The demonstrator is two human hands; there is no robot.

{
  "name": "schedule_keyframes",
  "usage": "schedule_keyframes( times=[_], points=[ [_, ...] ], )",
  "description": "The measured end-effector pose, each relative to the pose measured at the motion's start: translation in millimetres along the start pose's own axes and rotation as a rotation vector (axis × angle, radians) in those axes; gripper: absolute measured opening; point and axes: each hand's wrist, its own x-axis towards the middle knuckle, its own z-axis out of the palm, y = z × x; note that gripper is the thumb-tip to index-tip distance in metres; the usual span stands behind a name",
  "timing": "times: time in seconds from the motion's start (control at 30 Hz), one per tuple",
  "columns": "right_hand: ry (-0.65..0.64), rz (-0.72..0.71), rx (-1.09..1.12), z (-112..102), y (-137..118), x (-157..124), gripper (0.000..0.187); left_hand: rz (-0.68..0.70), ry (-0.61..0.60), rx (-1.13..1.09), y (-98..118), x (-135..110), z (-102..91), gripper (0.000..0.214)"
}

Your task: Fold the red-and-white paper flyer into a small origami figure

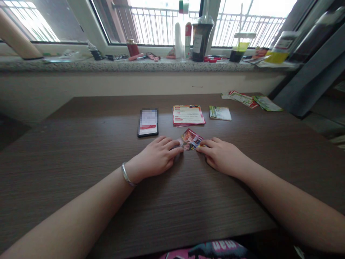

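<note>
A small folded colourful paper (190, 139) lies on the dark wooden table (81, 151). My left hand (156, 156), with a silver bracelet on its wrist, pinches the paper's left edge with curled fingers. My right hand (219, 154) presses its fingertips on the paper's right edge. Both hands rest on the tabletop, and parts of the paper are hidden under the fingers.
A phone (148, 122) lies behind my left hand. A red-and-white leaflet stack (188, 115) and a green leaflet (220, 113) sit further back, more leaflets (250, 100) at the far right. The windowsill (121, 64) holds bottles, cups and small items.
</note>
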Motion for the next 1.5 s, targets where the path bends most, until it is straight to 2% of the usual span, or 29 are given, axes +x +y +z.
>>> schedule_keyframes(
  times=[0.37,0.8,1.33,1.5],
  points=[
    [-0.092,0.084,-0.074,-7,9,-7,0.035,-0.04,-0.113,0.0,-10,-10,-11.4,0.045],
    [-0.116,0.082,-0.079,-7,12,-9,0.035,-0.112,-0.217,-0.054,-21,-21,-22.7,0.05],
    [-0.104,0.081,-0.089,-4,12,-9,0.036,-0.137,-0.238,-0.052,-20,-23,-23.9,0.053],
    [-0.112,0.09,-0.09,-4,12,-8,0.035,-0.118,-0.248,0.003,-20,-23,-26.0,0.04]
  ],
)
